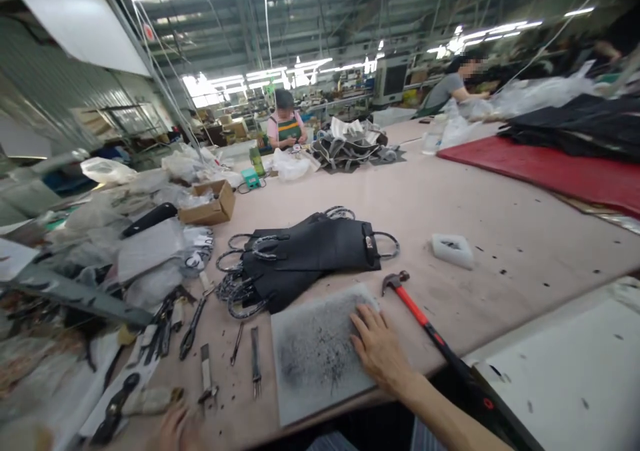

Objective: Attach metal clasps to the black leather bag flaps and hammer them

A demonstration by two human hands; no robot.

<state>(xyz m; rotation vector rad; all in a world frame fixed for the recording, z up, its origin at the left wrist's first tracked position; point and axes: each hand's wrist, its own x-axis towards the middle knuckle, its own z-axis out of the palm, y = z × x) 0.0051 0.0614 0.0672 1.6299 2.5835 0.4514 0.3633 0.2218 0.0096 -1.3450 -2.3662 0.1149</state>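
Observation:
My right hand [379, 348] lies flat and open on a grey cutting pad [315, 358] marked with dark cuts, at the table's near edge. A hammer [425, 321] with a red and black handle lies just to its right. My left hand [176, 430] shows only partly at the bottom edge, near a knife and punches [206, 371]; its fingers are blurred. Beyond the pad lies a pile of black bags with ring handles [305, 251].
Pliers, scissors and small tools [193, 328] lie left of the pad among plastic bags and clutter. A cardboard box [213, 204] sits farther back. A white block [453, 249] lies to the right. A red sheet [545, 168] carries dark fabric. Other people work at the far end.

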